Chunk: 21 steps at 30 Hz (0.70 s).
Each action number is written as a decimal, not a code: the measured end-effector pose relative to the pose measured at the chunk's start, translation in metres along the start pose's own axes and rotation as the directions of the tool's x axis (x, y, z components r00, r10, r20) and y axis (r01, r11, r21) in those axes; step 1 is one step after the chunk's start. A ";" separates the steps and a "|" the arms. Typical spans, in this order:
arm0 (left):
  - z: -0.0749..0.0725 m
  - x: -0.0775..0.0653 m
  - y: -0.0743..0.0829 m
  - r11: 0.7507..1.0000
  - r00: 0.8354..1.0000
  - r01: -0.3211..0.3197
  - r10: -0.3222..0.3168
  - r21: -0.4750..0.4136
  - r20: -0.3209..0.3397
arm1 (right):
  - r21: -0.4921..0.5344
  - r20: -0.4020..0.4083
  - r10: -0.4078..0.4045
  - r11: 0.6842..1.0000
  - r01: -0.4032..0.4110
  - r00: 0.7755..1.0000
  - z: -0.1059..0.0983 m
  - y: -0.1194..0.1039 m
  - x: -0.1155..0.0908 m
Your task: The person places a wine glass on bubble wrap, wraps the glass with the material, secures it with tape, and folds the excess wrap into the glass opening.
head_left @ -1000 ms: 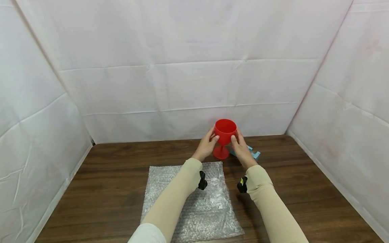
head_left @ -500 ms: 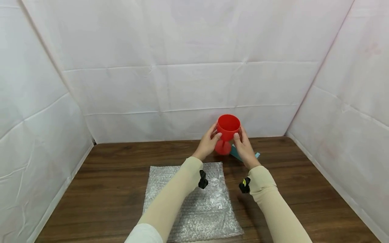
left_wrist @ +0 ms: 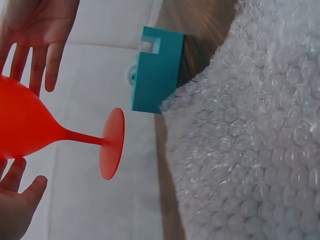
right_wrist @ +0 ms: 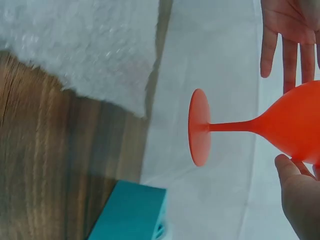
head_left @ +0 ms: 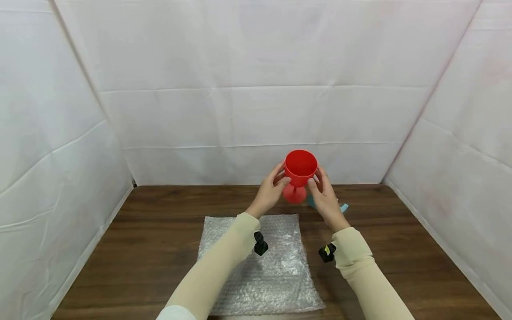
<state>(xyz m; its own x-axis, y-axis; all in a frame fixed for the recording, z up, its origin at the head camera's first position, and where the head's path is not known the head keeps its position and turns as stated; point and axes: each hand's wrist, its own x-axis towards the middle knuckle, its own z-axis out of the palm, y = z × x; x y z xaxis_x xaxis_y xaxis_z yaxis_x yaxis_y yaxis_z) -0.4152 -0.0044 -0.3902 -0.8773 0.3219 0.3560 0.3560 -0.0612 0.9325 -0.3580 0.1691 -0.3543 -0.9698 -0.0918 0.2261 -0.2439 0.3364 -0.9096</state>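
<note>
A red goblet (head_left: 300, 171) hangs upright between both hands near the back of the table. Its round base (left_wrist: 113, 144) shows against the white cloth in the left wrist view, apart from the tabletop. My left hand (head_left: 270, 191) holds the left side of the bowl, thumb in front and fingers further back. On the bowl's right side, my right hand (head_left: 325, 198) holds it the same way. Just behind the right hand sits a teal notched block (left_wrist: 159, 71) with a clear round part at its side, possibly a tape dispenser. The hand mostly covers it in the head view.
A sheet of bubble wrap (head_left: 276, 275) lies flat on the dark wooden table (head_left: 152, 249), below the left forearm. White cloth walls (head_left: 260, 111) enclose the table at the back and both sides.
Both hands have raised the goblet off the table and moved it slightly right. The right hand now covers more of the teal block. The head view has shifted a little.
</note>
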 end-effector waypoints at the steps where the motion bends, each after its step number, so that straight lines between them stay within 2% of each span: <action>1: -0.002 -0.001 0.003 1.000 1.000 -0.008 0.008 -0.001 -0.002 | 0.004 0.002 -0.011 1.000 0.011 1.000 0.001 -0.003 -0.001; 4: -0.008 -0.012 0.026 1.000 1.000 -0.024 0.024 0.003 0.000 | 0.017 0.012 -0.048 0.999 0.048 0.999 0.003 -0.011 -0.002; 8: -0.017 -0.029 0.056 0.998 0.998 -0.053 0.052 0.024 0.019 | 0.026 0.021 -0.096 0.995 0.095 0.995 0.005 -0.007 -0.001; 11: -0.022 -0.039 0.063 0.996 0.997 -0.075 0.073 0.050 0.026 | 0.032 0.020 -0.147 0.989 0.146 0.989 0.008 -0.001 -0.002; 18: -0.033 -0.055 0.049 0.996 0.997 -0.079 0.079 0.040 -0.004 | 0.077 0.028 -0.233 0.970 0.230 0.972 0.024 -0.010 -0.014; 21: -0.038 -0.066 0.053 0.995 0.996 -0.089 0.090 0.048 -0.019 | 0.077 0.025 -0.248 0.966 0.245 0.968 0.031 -0.017 -0.021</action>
<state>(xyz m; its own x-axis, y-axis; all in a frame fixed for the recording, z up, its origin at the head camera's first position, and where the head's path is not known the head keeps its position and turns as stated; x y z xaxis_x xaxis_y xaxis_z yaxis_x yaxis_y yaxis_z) -0.3509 -0.0649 -0.3617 -0.8477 0.2970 0.4396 0.4475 -0.0447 0.8932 -0.3329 0.1366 -0.3542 -0.8786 -0.1960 0.4356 -0.4730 0.2304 -0.8504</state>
